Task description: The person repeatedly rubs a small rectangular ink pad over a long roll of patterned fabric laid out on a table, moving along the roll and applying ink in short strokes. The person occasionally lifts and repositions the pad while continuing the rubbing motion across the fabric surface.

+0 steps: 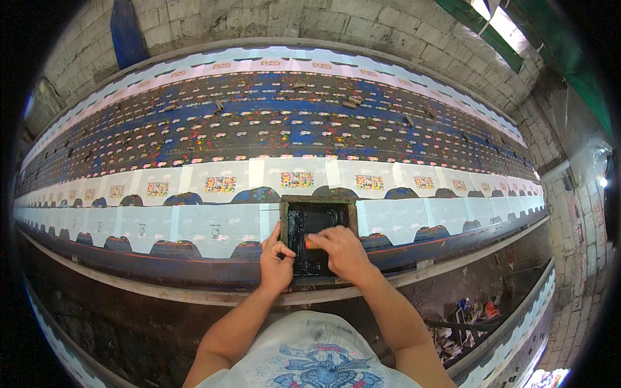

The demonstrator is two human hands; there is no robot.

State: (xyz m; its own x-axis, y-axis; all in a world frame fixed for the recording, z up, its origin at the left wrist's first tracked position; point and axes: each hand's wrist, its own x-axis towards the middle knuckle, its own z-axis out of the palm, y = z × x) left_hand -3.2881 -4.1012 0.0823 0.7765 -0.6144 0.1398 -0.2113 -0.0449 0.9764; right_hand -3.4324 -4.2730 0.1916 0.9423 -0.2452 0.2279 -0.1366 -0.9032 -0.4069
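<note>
A wooden screen-printing frame (353, 216) lies on the near row of pale fabric pieces (249, 223), its inside coated with wet black ink (317, 213). My left hand (275, 264) grips the frame's left side, with its fingers curled at the edge. Inside the frame, my right hand (346, 253) is closed around a small squeegee (311, 243). Only its reddish-orange end shows; the fingers cover the rest. To the left, a few near pieces carry a small black outline print (215, 231).
The long printing table (220, 266) curves across the view. Behind the near row lie pieces with colourful dotted prints (297, 180). Small dark blocks (352, 102) rest on the paint-spotted middle. A block wall (388, 26) stands beyond; clutter (462, 320) lies on the floor at right.
</note>
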